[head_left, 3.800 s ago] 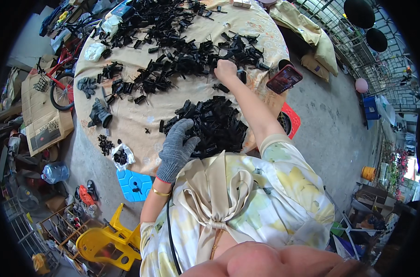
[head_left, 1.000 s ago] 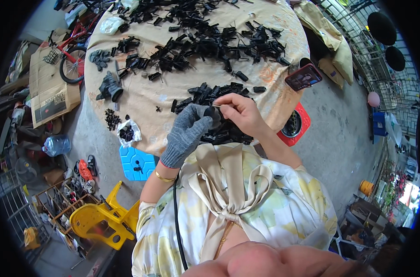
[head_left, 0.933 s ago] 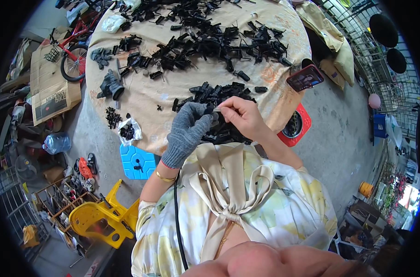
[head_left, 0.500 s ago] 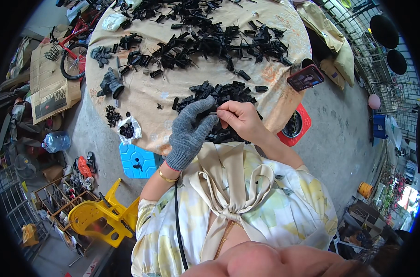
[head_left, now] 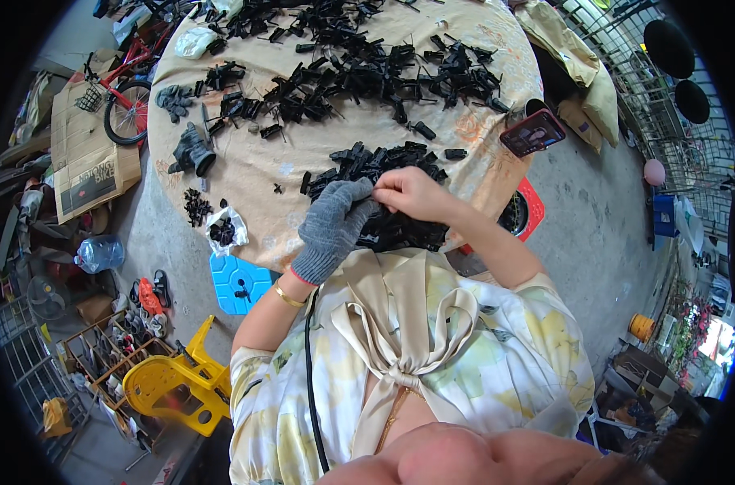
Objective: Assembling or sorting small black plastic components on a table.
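Observation:
My left hand (head_left: pixel 333 225) wears a grey knit glove and is closed, its fingers curled in near the table's front edge. My bare right hand (head_left: pixel 416 196) pinches with thumb and forefinger at the gloved fingertips. Whatever lies between the two hands is too small and too covered to make out. Just beyond and beneath them is a heap of small black plastic parts (head_left: pixel 408 158). The phone (head_left: pixel 533 134) in a red case leans at the table's right edge, its screen lit.
The round table has a peach patterned cloth (head_left: pixel 254 174). More black parts with thin stems (head_left: pixel 303 89) spread over its far half. Spare gloves (head_left: pixel 193 151) and a white bag of small black pieces (head_left: pixel 225 229) lie left. Blue (head_left: pixel 240 283) and red (head_left: pixel 532 214) stools stand below.
My right hand has rolled over, knuckles now upward, and its forearm has swung outward to the right. The gloved fingers have lowered and curled in more.

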A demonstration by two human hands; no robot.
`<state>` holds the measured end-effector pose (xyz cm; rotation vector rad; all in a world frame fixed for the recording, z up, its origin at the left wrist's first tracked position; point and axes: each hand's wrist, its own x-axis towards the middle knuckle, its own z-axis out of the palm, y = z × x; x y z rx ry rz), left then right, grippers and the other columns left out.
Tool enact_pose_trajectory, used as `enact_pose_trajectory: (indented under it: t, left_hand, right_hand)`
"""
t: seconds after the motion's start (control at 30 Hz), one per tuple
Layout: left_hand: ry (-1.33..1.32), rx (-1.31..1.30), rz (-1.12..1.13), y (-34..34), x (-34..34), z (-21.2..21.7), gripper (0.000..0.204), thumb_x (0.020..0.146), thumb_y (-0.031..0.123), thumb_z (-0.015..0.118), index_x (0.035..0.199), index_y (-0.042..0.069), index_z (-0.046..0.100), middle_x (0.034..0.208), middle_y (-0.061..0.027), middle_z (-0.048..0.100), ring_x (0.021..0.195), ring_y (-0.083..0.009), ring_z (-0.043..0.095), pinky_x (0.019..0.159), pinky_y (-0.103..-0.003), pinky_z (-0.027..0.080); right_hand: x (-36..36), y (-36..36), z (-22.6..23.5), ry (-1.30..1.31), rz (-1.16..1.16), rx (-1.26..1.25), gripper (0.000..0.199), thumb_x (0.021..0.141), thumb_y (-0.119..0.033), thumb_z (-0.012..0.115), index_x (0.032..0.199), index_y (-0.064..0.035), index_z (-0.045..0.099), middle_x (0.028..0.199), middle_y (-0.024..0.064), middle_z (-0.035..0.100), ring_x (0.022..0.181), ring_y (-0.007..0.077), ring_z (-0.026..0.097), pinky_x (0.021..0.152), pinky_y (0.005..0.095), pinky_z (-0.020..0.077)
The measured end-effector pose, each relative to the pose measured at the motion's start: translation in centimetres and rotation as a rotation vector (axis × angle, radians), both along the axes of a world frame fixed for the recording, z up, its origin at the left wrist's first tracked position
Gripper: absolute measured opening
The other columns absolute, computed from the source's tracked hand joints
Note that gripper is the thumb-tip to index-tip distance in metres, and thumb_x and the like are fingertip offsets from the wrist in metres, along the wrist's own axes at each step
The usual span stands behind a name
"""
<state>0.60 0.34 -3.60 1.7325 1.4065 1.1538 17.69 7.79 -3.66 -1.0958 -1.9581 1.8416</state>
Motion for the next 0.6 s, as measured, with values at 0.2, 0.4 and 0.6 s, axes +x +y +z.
enact_pose_trajectory:
  t: [0.2,0.4,0.6]
  left_hand:
    - [0.031,-0.203,-0.013,0.4,0.2,-1.7,0.047,0.074,0.000,0.064,0.119,0.002,0.048,0.116,-0.0150,0.053,0.104,-0.0244,0.053,0.089,-0.031,0.043]
    - [0.079,-0.055,-0.069,0.1,-0.1,-1.4,0.044,0.073,0.006,0.067,0.114,0.002,0.051,0.112,-0.0138,0.055,0.103,-0.0252,0.054,0.089,-0.032,0.042]
    - [-0.690,-0.431,0.069,0.5,-1.8,-1.6,0.046,0.084,0.013,0.060,0.123,-0.002,0.041,0.112,-0.0130,0.054,0.104,-0.0205,0.053,0.091,-0.032,0.042]
  right_hand:
    - [1.2,8.9,-5.5,-0.463,-0.348,0.704,0.039,0.069,-0.041,0.067,0.083,-0.0049,0.065,0.076,0.0106,0.064,0.072,0.0252,0.062,0.062,0.0358,0.0476]
    - [0.1,12.3,-9.9,-0.907,-0.286,0.737,0.037,0.065,-0.042,0.068,0.079,-0.0068,0.065,0.083,0.0139,0.064,0.081,0.0299,0.062,0.070,0.0393,0.0495]
    - [0.4,10.3,-9.1,-0.570,-0.252,0.803,0.026,0.063,-0.025,0.064,0.085,-0.0102,0.067,0.077,0.0121,0.064,0.076,0.0270,0.062,0.066,0.0368,0.0502]
